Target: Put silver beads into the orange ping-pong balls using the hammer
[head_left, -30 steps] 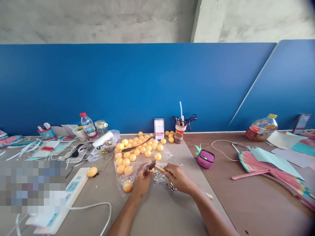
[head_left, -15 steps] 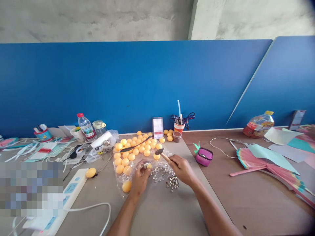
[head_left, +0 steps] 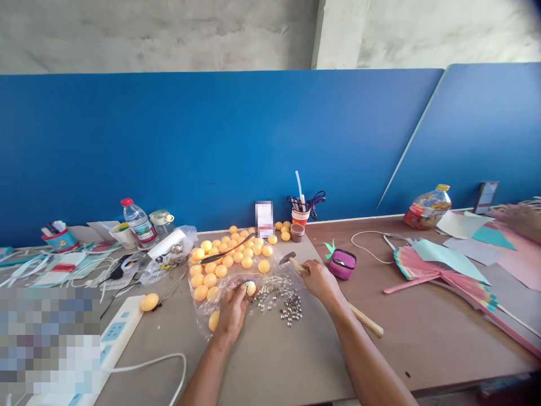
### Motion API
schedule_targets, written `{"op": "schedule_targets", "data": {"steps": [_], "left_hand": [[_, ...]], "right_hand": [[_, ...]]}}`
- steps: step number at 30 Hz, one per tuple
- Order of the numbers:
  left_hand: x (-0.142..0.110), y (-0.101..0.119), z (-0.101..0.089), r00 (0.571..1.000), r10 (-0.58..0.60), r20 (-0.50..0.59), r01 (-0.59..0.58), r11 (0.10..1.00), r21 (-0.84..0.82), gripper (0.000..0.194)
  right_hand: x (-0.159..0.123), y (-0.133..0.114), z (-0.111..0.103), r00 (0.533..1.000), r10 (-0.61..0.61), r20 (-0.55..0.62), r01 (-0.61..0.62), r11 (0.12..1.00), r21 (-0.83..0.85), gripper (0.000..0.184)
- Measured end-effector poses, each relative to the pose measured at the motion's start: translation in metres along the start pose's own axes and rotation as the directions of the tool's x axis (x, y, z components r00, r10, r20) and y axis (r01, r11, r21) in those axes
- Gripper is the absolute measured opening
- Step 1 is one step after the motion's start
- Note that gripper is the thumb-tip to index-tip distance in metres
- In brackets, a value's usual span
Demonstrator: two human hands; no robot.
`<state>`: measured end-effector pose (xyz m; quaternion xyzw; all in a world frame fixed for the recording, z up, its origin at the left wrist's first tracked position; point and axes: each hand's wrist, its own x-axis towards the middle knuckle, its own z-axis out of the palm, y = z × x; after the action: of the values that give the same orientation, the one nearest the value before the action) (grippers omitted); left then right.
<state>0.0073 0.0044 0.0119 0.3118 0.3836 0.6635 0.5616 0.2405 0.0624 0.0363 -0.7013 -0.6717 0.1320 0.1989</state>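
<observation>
The left hand (head_left: 232,311) is closed, with its thumb and fingers gripping a small yellow ball (head_left: 251,288). The ball sits at the fingertips, on the side facing the right hand (head_left: 321,280); whether it touches the counter (head_left: 270,361) cannot be determined.

The right hand is closed around the wooden handle of a hammer (head_left: 366,321), near the head. The handle runs beneath the right wrist and projects beyond it, its free end angled toward the near edge of the counter. The hammer head is apart from the held ball, to its right and closer to the back edge.

Small silvery beads (head_left: 291,309) lie in a loose group between the hands; others are scattered beside clear plastic sheeting (head_left: 202,317). A cluster of yellow balls (head_left: 220,256) occupies the sheeting, beyond the left hand toward the back edge. A black strap (head_left: 224,255) lies across the cluster. A purple case (head_left: 342,264) stands to the right of the right hand, near the panel seam.
</observation>
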Motion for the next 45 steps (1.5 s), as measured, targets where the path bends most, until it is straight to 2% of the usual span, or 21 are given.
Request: {"op": "schedule_targets", "data": {"steps": [4,13,21,23,25,27,28,29,30,31,32,33,34,35,39,45], "left_hand": [[-0.003,0.007,0.005,0.997,-0.067,0.035,0.07,0.991,-0.113,0.032],[-0.003,0.011,0.003,0.99,-0.119,0.08,0.13,0.98,-0.149,0.035],[-0.004,0.012,0.005,0.986,-0.146,0.08,0.158,0.972,-0.174,0.025],[-0.004,0.012,0.005,0.985,-0.152,0.084,0.164,0.971,-0.172,0.024],[-0.003,0.011,0.005,0.984,-0.161,0.078,0.173,0.969,-0.176,0.023],[-0.002,0.009,0.003,0.982,-0.172,0.074,0.184,0.964,-0.192,0.022],[-0.001,0.008,0.002,0.981,-0.177,0.076,0.189,0.962,-0.199,0.022],[-0.001,0.007,0.002,0.98,-0.18,0.079,0.193,0.96,-0.205,0.022],[0.0,0.007,0.001,0.98,-0.182,0.082,0.196,0.958,-0.208,0.022],[0.0,0.006,0.0,0.979,-0.184,0.085,0.198,0.958,-0.207,0.023],[0.0,0.006,0.0,0.979,-0.184,0.084,0.198,0.959,-0.203,0.023],[0.0,0.006,-0.001,0.979,-0.185,0.084,0.198,0.96,-0.197,0.024],[0.0,0.006,-0.001,0.979,-0.183,0.085,0.197,0.962,-0.191,0.025],[0.001,0.006,-0.001,0.979,-0.182,0.088,0.196,0.963,-0.185,0.026],[0.001,0.004,-0.002,0.98,-0.18,0.081,0.192,0.964,-0.186,0.027],[0.002,0.004,-0.002,0.979,-0.18,0.092,0.194,0.966,-0.172,0.029]], "right_hand": [[0.0,-0.001,0.002,0.998,0.053,0.031,-0.051,0.996,-0.068,0.016],[-0.001,-0.003,0.015,0.998,0.044,0.055,-0.033,0.982,-0.184,0.02],[-0.001,-0.004,0.022,0.999,0.027,0.019,-0.021,0.964,-0.266,0.02],[-0.002,-0.005,0.02,0.999,0.034,-0.012,-0.036,0.971,-0.235,0.021],[-0.004,-0.009,0.014,0.998,0.018,-0.065,-0.025,0.993,-0.115,0.025],[-0.007,-0.015,0.007,0.994,-0.083,-0.065,0.089,0.992,0.091,0.025],[-0.01,-0.019,0.004,0.982,-0.186,-0.006,0.183,0.96,0.21,0.024],[-0.013,-0.022,0.001,0.943,-0.32,0.095,0.277,0.909,0.313,0.023],[-0.017,-0.026,-0.001,0.864,-0.457,0.213,0.351,0.848,0.396,0.022],[-0.021,-0.029,-0.002,0.765,-0.563,0.312,0.402,0.797,0.451,0.021],[-0.024,-0.033,-0.003,0.678,-0.625,0.386,0.441,0.767,0.467,0.021],[-0.028,-0.036,-0.002,0.625,-0.645,0.439,0.476,0.761,0.44,0.022],[-0.031,-0.038,-0.001,0.609,-0.641,0.466,0.515,0.767,0.383,0.022],[-0.033,-0.041,0.0,0.613,-0.63,0.476,0.555,0.773,0.309,0.022],[-0.038,-0.048,0.005,0.666,-0.626,0.405,0.665,0.745,0.058,0.022],[-0.044,-0.056,0.021,0.686,-0.654,0.317,0.697,0.716,-0.032,0.019]]}}
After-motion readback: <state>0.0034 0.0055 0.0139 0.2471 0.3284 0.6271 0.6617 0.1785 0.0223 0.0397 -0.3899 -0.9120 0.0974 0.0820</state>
